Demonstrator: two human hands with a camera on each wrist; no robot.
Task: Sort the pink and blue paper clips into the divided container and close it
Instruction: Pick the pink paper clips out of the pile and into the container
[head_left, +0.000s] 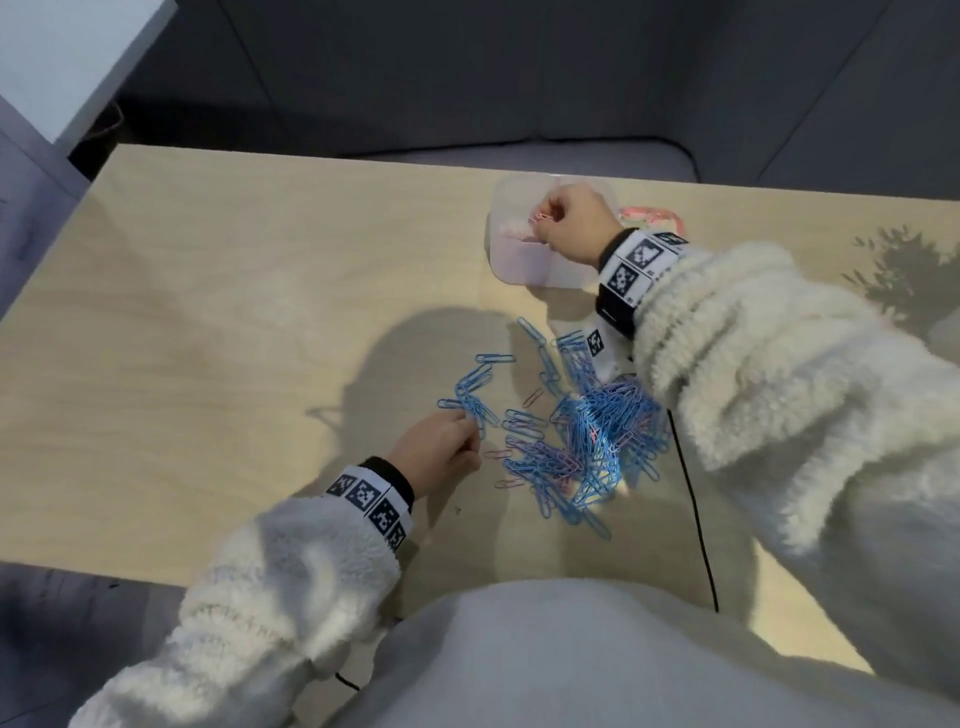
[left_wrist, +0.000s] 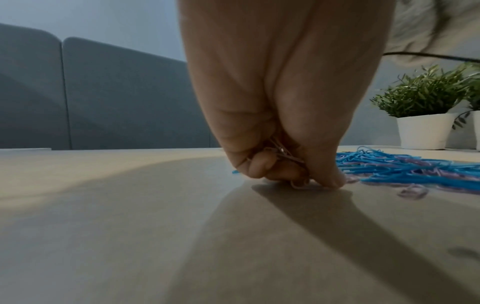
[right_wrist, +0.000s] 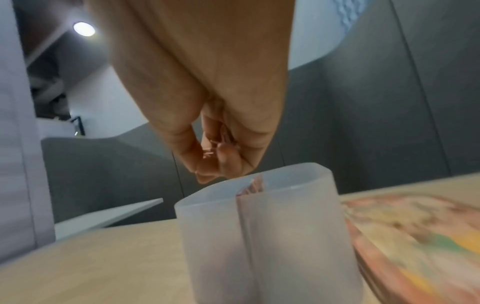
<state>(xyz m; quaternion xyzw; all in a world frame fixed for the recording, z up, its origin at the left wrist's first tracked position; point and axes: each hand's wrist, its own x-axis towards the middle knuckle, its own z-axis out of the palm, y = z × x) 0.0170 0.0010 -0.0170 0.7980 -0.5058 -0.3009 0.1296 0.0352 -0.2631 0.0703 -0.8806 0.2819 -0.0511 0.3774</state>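
Observation:
A tangled pile of blue and pink paper clips (head_left: 587, 431) (left_wrist: 405, 166) lies on the wooden table. The translucent divided container (head_left: 514, 265) (right_wrist: 259, 236) stands open at the far side, with pink clips in its left compartment. My right hand (head_left: 545, 221) (right_wrist: 215, 162) hovers over that compartment and pinches a few pink clips (head_left: 543, 217) (right_wrist: 218, 144). At the pile's left edge, my left hand (head_left: 470, 434) (left_wrist: 293, 174) touches the table with curled fingers around several pink clips (left_wrist: 283, 154).
A pink patterned lid (head_left: 652, 215) (right_wrist: 415, 236) lies right of the container. A black cable (head_left: 696, 499) runs across the table to the near edge. A potted plant (left_wrist: 426, 115) stands at the right. A grey sofa sits behind the table.

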